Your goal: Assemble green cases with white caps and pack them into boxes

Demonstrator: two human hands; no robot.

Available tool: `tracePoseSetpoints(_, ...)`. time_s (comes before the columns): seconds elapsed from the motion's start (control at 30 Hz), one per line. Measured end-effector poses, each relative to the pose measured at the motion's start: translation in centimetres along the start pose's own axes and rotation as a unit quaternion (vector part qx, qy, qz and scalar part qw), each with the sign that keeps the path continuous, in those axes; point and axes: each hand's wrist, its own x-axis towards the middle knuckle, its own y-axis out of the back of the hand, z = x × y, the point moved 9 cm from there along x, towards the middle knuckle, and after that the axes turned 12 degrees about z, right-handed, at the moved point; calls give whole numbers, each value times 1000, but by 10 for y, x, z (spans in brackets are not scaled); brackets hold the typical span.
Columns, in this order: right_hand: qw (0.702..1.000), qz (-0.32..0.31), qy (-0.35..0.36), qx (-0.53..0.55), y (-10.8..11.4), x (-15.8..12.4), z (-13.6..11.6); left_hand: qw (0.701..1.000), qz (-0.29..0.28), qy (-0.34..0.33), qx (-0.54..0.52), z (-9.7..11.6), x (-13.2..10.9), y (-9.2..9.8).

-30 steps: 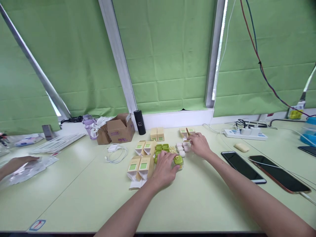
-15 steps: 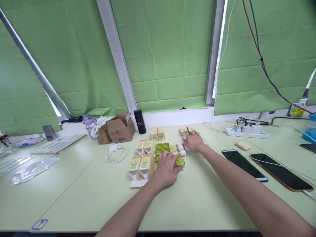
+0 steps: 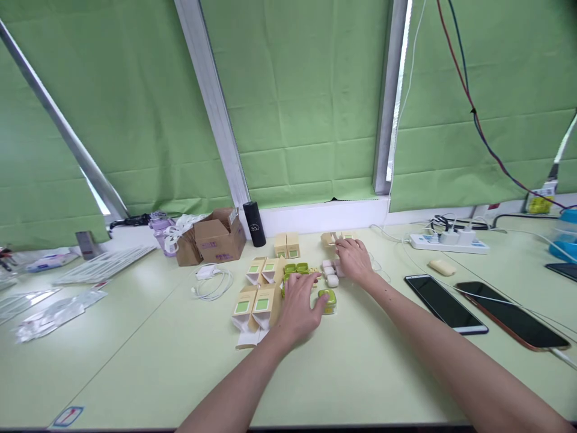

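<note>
Left hand (image 3: 298,304) arches over the table (image 3: 383,367) in the head view, fingers spread and lifted, gripping nothing that shows. Its thumb tip is at the near left edge of a green-lidded clear container (image 3: 329,296), which stands upright on the near side of the white rounded pieces (image 3: 332,281). Whether the thumb actually touches the lid cannot be told at this size. Right hand (image 3: 354,260) reaches farther out, fingertips at the left of two small kraft cartons (image 3: 328,239); the hand's own back partly hides the contact, so I cannot tell if the fingers hold it. Open green tubs (image 3: 302,267) and pale yellow pieces (image 3: 314,272) lie by the left fingertips, and more flapped cartons (image 3: 262,304) lie left of that hand.

The container looks light and rigid, probably smooth plastic and a little slippery; opposite side walls, just below the lid, seem the best hold. The carton looks light and thin-walled, easily dented, so a gentle pinch across two side faces should suit it.

Compared with half a second ago, the left index finger has come off the container's lid and sits away from it, while the left small carton now looks tipped instead of upright.
</note>
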Motion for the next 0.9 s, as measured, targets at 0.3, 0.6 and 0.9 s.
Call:
tracePoseSetpoints(0.3, 959, 257, 106, 58, 83, -36, -40, 978, 85, 119, -147, -28, 9, 11)
tracePoseSetpoints(0.6, 914, 293, 255, 120, 120, -84, -96, 884, 71, 240, -395, -45, 17, -1)
tracePoseSetpoints(0.9, 891, 262, 330, 170, 108, -99, -114, 778, 124, 316, -529, -53, 15, 2)
